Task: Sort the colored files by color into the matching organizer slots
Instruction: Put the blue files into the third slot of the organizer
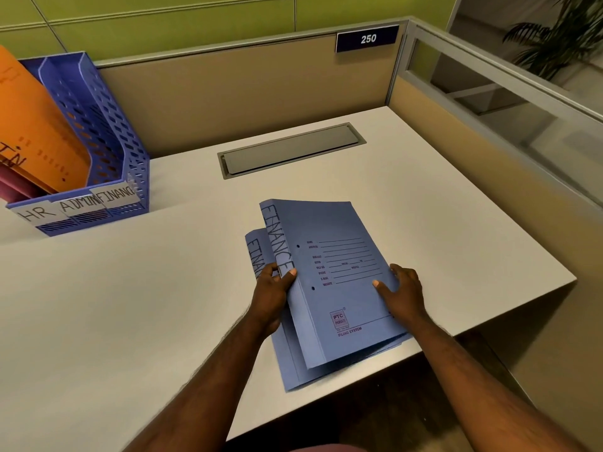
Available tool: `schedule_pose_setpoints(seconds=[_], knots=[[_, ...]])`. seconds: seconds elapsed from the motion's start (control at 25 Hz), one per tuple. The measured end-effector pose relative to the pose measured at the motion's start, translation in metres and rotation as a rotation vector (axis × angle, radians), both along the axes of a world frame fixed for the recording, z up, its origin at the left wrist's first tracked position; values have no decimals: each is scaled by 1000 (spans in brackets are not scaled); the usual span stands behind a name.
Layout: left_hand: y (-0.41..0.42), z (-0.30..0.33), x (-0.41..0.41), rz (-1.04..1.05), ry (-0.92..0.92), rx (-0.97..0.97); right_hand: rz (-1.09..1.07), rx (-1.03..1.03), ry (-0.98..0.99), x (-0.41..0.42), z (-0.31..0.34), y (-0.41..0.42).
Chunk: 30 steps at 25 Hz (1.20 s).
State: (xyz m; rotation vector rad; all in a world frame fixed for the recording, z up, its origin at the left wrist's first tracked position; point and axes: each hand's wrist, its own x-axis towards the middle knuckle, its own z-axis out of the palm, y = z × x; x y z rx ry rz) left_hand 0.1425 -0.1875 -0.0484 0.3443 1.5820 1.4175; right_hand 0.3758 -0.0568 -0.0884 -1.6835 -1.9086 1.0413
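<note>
A stack of blue files (pixel 329 256) marked FINANCE lies near the desk's front edge. My left hand (pixel 272 296) grips the spine side of the top blue file, thumb over the lettering. On the file's right part my right hand (pixel 403 295) lies with its fingers curled round the right edge. A blue organizer (pixel 107 125) stands at the far left with slots labelled HR, ADMIN and FINANCE. Orange files (pixel 36 125) lean in the ADMIN slot and pink files (pixel 16 187) sit in the HR slot. The FINANCE slot holds no file that I can see.
The white desk (pixel 130 288) has a grey cable hatch (pixel 290 148) at the back middle. Beige partition walls close the back and right side, with a glass panel (pixel 505 109) on the right. A sign reading 250 (pixel 368 38) hangs on the back partition.
</note>
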Motion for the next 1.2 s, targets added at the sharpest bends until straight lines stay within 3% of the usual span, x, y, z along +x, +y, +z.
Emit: schedule_pose_setpoints(seconds=[0.2, 0.64, 1.0, 1.2], knots=[[-14, 14, -13, -1, 34, 108, -63, -28, 105, -18, 20, 8], [-80, 57, -127, 21, 123, 234, 64, 0, 343, -147, 72, -22], [-130, 108, -258, 31, 432, 174, 116, 142, 484, -291, 123, -68], [-157, 135, -320, 32, 478, 233, 172, 243, 499, -361, 153, -88]])
